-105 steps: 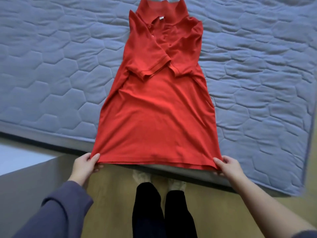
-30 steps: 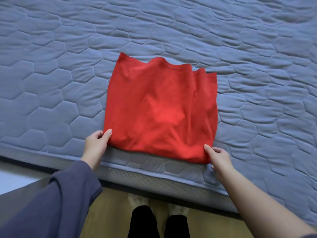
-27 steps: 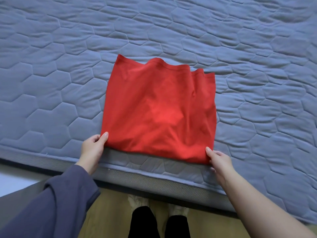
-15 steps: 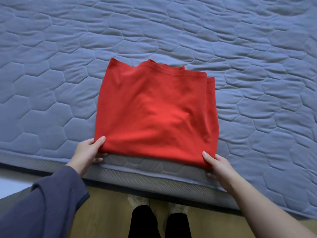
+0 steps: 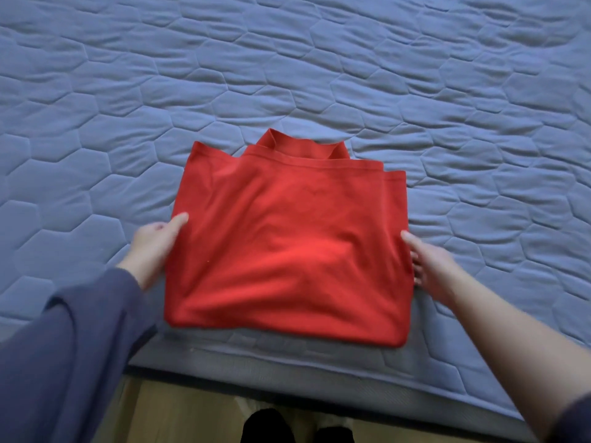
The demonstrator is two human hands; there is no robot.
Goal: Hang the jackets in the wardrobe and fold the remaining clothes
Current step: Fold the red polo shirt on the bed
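Observation:
A red polo shirt [image 5: 287, 251] lies folded in half on the blue-grey quilted mattress [image 5: 319, 91], near its front edge, with the collar peeking out at the far side. My left hand [image 5: 153, 247] is at the shirt's left edge, thumb on top of the cloth and fingers hidden beneath it. My right hand [image 5: 428, 266] is at the right edge, thumb on top and fingers tucked under the fold. Both hands hold the folded shirt by its sides.
The mattress stretches wide to the left, right and far side of the shirt. Its grey front border [image 5: 287, 366] runs below the shirt. Beneath it I see wooden floor [image 5: 179, 414] and my dark trouser legs [image 5: 268, 426].
The long shirt was folded in half, hem up to the collar. Since half a second ago my hands slid from the near corners up along the shirt's sides.

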